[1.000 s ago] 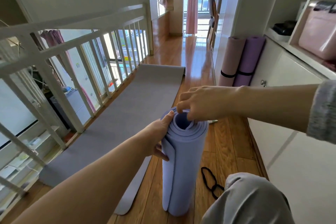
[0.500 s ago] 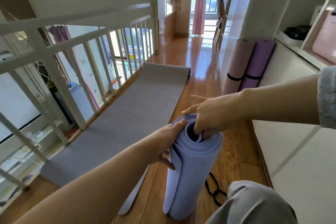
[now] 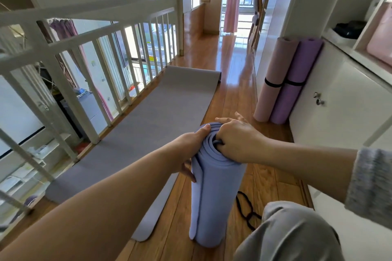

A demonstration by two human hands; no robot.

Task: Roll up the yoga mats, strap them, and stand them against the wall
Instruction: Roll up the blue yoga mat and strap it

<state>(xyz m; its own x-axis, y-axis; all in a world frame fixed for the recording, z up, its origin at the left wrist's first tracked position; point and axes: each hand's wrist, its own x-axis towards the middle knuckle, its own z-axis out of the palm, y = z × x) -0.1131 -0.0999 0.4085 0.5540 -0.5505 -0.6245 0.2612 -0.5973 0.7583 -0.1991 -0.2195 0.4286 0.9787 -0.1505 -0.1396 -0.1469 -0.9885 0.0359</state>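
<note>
Blue mat [image 3: 214, 197] rolled, standing upright on wooden floor [image 3: 231, 99], centre, just ahead of bent knee [image 3: 292, 233]. Left grip [image 3: 188, 146] clasps roll's upper side, thumb on top rim, fingers round outer layer. Right grip [image 3: 235, 137] on top end, fingers hooked into roll's core. Black strap [image 3: 244, 205] loose on floor just right of roll's base. Grey mat [image 3: 161, 112] flat, unrolled along white railing [image 3: 84, 48]. Pink mat [image 3: 273, 78], purple mat [image 3: 297, 74] rolled, strapped, leaning on white cabinet [image 3: 339, 112].
</note>
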